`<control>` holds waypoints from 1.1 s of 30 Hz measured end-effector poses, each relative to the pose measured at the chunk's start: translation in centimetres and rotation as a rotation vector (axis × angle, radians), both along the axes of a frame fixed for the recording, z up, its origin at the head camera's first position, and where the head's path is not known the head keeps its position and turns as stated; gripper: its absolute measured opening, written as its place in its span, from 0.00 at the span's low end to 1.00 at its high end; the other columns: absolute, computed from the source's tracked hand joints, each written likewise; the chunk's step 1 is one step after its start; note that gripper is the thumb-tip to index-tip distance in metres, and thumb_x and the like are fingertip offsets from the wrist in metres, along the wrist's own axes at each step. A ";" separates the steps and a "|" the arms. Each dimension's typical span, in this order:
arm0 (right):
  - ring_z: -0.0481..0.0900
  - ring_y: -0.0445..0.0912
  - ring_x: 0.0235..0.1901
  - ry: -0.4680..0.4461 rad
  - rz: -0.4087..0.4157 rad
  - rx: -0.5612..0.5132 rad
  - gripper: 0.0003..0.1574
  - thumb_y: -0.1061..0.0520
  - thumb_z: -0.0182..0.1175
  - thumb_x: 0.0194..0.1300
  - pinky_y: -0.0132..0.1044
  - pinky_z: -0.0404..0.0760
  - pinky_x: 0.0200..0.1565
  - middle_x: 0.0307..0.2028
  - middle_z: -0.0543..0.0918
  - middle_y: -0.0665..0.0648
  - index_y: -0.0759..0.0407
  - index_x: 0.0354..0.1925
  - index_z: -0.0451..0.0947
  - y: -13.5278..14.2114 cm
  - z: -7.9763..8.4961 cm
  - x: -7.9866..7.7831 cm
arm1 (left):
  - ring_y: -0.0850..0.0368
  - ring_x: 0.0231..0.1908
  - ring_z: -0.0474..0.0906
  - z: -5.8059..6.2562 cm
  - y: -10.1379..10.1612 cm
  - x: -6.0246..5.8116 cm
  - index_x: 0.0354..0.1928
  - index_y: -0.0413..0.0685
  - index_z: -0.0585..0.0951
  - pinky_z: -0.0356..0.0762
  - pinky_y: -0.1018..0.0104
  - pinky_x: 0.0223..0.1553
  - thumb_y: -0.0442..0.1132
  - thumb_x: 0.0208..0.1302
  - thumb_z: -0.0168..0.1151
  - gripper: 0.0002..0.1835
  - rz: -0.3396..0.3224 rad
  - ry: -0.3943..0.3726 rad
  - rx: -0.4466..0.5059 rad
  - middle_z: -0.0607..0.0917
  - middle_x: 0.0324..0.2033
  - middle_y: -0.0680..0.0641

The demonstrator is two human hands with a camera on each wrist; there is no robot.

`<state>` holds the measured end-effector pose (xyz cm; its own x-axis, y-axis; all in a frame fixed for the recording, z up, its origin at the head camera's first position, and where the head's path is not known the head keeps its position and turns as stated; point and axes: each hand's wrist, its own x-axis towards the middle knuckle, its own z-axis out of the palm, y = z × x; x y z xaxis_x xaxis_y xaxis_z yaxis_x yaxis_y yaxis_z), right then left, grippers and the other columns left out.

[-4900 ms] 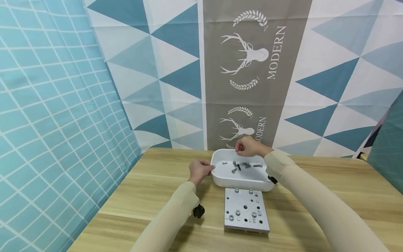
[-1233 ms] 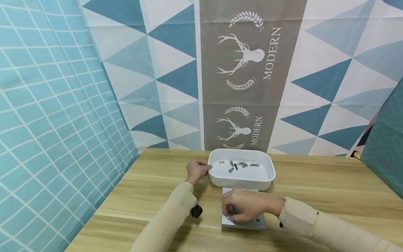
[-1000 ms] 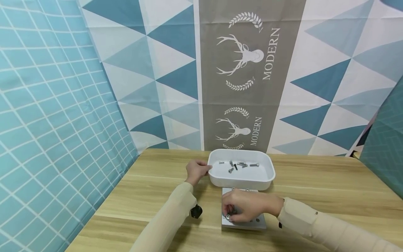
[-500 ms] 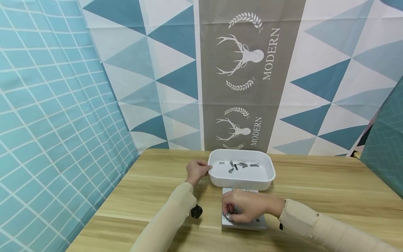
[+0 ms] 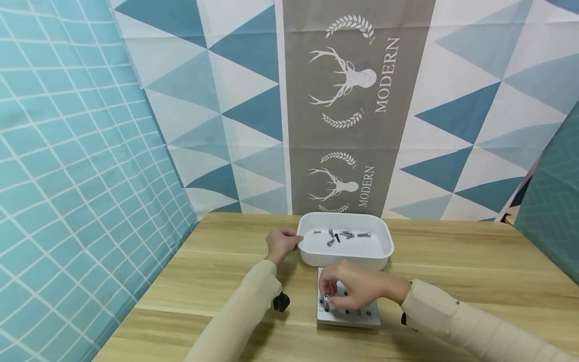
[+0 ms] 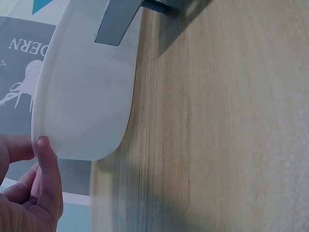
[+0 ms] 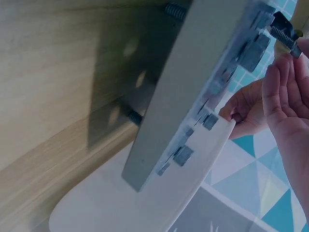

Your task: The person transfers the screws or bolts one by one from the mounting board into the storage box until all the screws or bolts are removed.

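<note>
My right hand (image 5: pixel 355 286) is over the near left part of a silver metal plate (image 5: pixel 334 318) with holes. Thumb and fingers pinch a socket-head screw (image 5: pixel 326 298) by its head. In the right wrist view the screw's threaded shank (image 7: pixel 284 39) is exposed above the plate's face, tilted. Other screw heads (image 7: pixel 183 155) stand up from that face, and threaded ends (image 7: pixel 135 117) stick out underneath. My left hand (image 5: pixel 281 245) pinches the left rim of a white tray (image 5: pixel 346 259), thumb on one side of the wall and fingers on the other.
Several loose screws (image 5: pixel 346 234), one of them black, lie in the tray. It stands directly behind the plate on the wooden table (image 5: pixel 235 281). A patterned cloth (image 5: pixel 253 151) hangs behind the table, with a blue checked cloth (image 5: pixel 81 176) at the left.
My right hand moved from above the tray down to the plate's near left part, then rose slightly with the screw between its fingers. The left hand has kept its hold on the tray rim.
</note>
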<state>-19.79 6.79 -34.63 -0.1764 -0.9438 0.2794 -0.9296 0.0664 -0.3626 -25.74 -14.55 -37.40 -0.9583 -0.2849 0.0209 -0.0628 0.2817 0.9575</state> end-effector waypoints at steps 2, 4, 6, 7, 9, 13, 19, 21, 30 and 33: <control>0.76 0.32 0.29 -0.031 -0.018 -0.013 0.06 0.63 0.62 0.58 0.24 0.83 0.32 0.28 0.81 0.48 0.54 0.33 0.76 0.1 0.0 -0.2 | 0.63 0.18 0.77 -0.1 0.0 0.0 0.31 0.32 0.85 0.86 0.70 0.26 0.31 0.52 0.70 0.07 0.000 -0.003 -0.002 0.86 0.29 0.38; 0.76 0.31 0.28 -0.060 -0.035 -0.032 0.05 0.63 0.61 0.58 0.25 0.83 0.31 0.27 0.81 0.48 0.54 0.33 0.76 0.3 0.0 -0.5 | 0.63 0.18 0.78 -0.2 0.0 0.0 0.31 0.32 0.85 0.86 0.70 0.26 0.31 0.52 0.70 0.07 0.002 -0.003 0.002 0.86 0.29 0.38; 0.76 0.31 0.28 -0.066 -0.048 -0.053 0.05 0.63 0.62 0.58 0.26 0.83 0.30 0.26 0.81 0.48 0.54 0.33 0.77 0.4 0.0 -0.7 | 0.64 0.18 0.78 -0.2 0.0 0.0 0.31 0.31 0.85 0.87 0.69 0.26 0.31 0.51 0.70 0.08 0.001 0.005 0.002 0.86 0.29 0.38; 0.76 0.31 0.28 -0.070 -0.054 -0.061 0.06 0.63 0.62 0.57 0.26 0.83 0.30 0.26 0.81 0.48 0.54 0.33 0.77 0.5 0.0 -0.8 | 0.64 0.18 0.78 -0.2 0.0 0.0 0.31 0.31 0.84 0.87 0.69 0.26 0.31 0.51 0.70 0.08 0.002 0.004 0.003 0.86 0.29 0.38; 0.76 0.31 0.28 -0.073 -0.072 -0.068 0.06 0.63 0.62 0.57 0.26 0.83 0.31 0.27 0.81 0.48 0.54 0.34 0.77 0.6 0.0 -1.0 | 0.64 0.18 0.78 -0.2 0.0 0.1 0.31 0.31 0.84 0.87 0.69 0.27 0.31 0.51 0.70 0.08 0.003 0.001 0.006 0.86 0.29 0.38; 0.76 0.30 0.29 -0.090 -0.105 -0.059 0.07 0.64 0.62 0.56 0.28 0.84 0.31 0.27 0.81 0.47 0.54 0.34 0.77 0.8 0.2 -1.3 | 0.64 0.18 0.77 -0.1 0.1 0.2 0.32 0.32 0.84 0.87 0.68 0.28 0.31 0.52 0.70 0.08 0.005 -0.009 0.004 0.86 0.29 0.39; 0.74 0.30 0.28 -0.110 -0.157 -0.053 0.07 0.64 0.61 0.56 0.32 0.85 0.31 0.27 0.81 0.48 0.54 0.34 0.77 1.1 0.5 -1.9 | 0.64 0.18 0.78 0.0 0.1 0.1 0.32 0.32 0.85 0.87 0.68 0.28 0.31 0.52 0.71 0.08 0.004 -0.009 -0.001 0.86 0.30 0.38; 0.74 0.30 0.28 -0.112 -0.183 -0.047 0.07 0.64 0.61 0.55 0.33 0.85 0.31 0.27 0.81 0.47 0.53 0.34 0.77 1.2 0.7 -2.1 | 0.63 0.18 0.78 -0.1 0.1 0.1 0.32 0.33 0.85 0.87 0.68 0.28 0.31 0.52 0.70 0.07 0.005 -0.011 -0.006 0.86 0.30 0.38; 0.74 0.29 0.27 -0.076 -0.233 -0.059 0.08 0.65 0.61 0.55 0.28 0.83 0.30 0.27 0.80 0.45 0.53 0.33 0.77 1.5 1.8 -3.1 | 0.63 0.19 0.78 0.0 0.2 0.1 0.31 0.33 0.85 0.88 0.68 0.29 0.31 0.52 0.70 0.07 0.009 -0.006 -0.003 0.86 0.30 0.38; 0.73 0.29 0.27 -0.065 -0.252 -0.074 0.09 0.65 0.60 0.55 0.29 0.83 0.30 0.26 0.79 0.45 0.53 0.33 0.77 1.6 1.8 -3.5 | 0.62 0.19 0.79 -0.1 0.1 0.1 0.31 0.32 0.85 0.87 0.68 0.28 0.31 0.52 0.70 0.07 0.007 0.001 0.006 0.86 0.30 0.38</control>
<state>-23.25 8.41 -32.82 -0.4226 -0.8454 0.3267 -0.8619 0.2634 -0.4333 -25.68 -14.42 -37.52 -0.9563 -0.2918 0.0206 -0.0635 0.2758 0.9591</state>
